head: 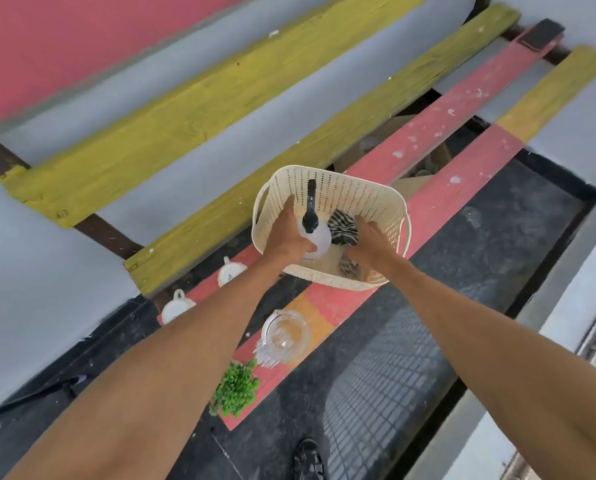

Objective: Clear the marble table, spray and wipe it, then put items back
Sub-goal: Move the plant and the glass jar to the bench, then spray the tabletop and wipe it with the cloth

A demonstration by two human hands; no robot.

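Shoe: nearest us, a dark shoe stands at the bottom edge on dark speckled stone; its heel end is cut off.
Forearms: both reach forward from the lower corners and cover part of what lies beneath.
Plant: a small green tuft sits at the near end of the red plank surface.
Glass jug: clear, just beyond the plant on the same surface.
Cups: two white ones, near and far, partly hidden by the left forearm; we see blue print on them but cannot read it.
Basket: cream, perforated, with side handles, resting on the surface beyond the jug.
Left hands report: the left hand grips the white body of the spray bottle inside the basket, black nozzle up; a small mark low on the bottle is illegible.
Right hand: it lies on the striped cloth in the basket; we cannot tell whether it grips.
Under the surface: a cardboard box shows through the gap, contents unclear.
Farthest: yellow planks cross pale ground.
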